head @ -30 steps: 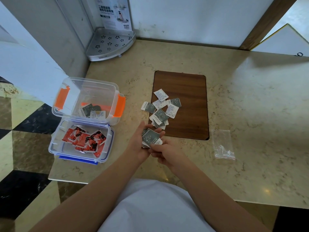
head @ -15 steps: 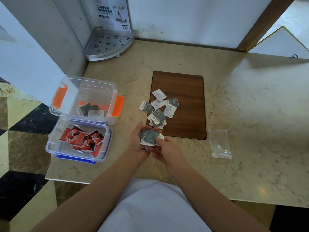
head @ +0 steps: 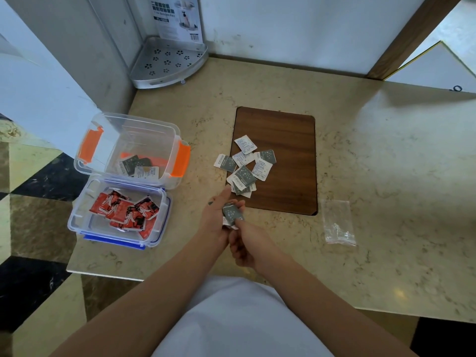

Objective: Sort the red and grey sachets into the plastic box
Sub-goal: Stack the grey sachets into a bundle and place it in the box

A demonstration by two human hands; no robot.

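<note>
A small stack of grey sachets (head: 232, 213) sits between my hands just below the wooden board. My left hand (head: 215, 220) cups the stack from the left, and my right hand (head: 244, 243) pinches it from below with a finger on top. Several more grey sachets (head: 244, 166) lie loose on the board's left edge. The clear plastic box (head: 170, 140) with orange clips stands at the left and holds a few grey sachets (head: 137, 166). In front of it, its blue-trimmed lid (head: 162, 228) lies upturned with several red sachets (head: 123, 211) in it.
The dark wooden board (head: 291, 150) is set into the marble counter. An empty clear plastic bag (head: 337, 222) lies to the right of the board. A metal corner shelf (head: 167, 63) stands at the back left. The counter's left edge runs just beside the box and lid.
The grey stack has been squared up in my hands and my right hand has slid lower under it. Both hands stay in about the same place.
</note>
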